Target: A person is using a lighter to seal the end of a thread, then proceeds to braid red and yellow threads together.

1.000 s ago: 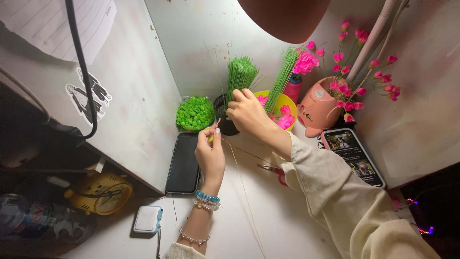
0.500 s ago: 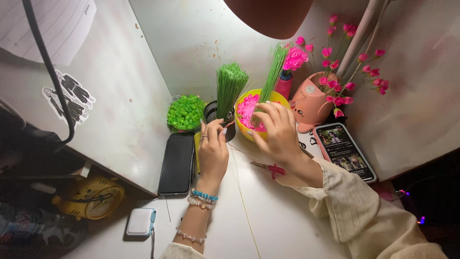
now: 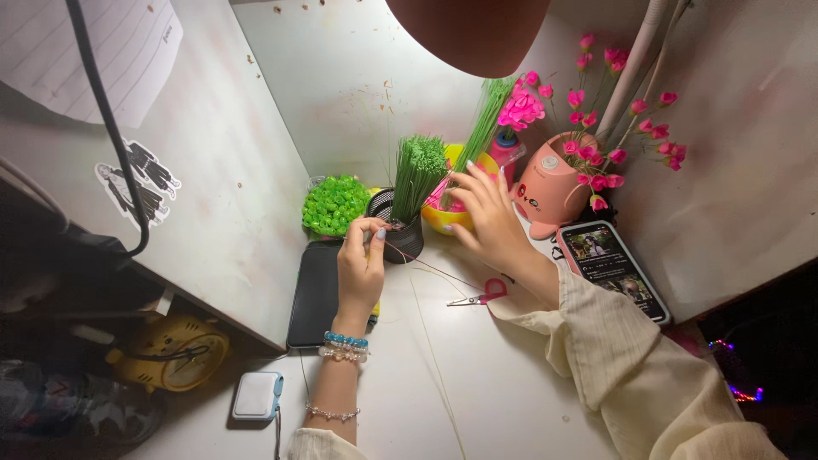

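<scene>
Left hand pinches thin wire stem | right hand, fingers spread, dips into yellow plastic bowl at 1 o'clock | best keep stem taut, pick one pink piece.

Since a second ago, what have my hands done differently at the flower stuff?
The right hand has reached forward from beside the left, and its fingers now rest at the yellow bowl of pink bits. The left hand stayed by the black cup, still pinching a thin wire. Scissors, both phones and the green pile have not moved.
</scene>
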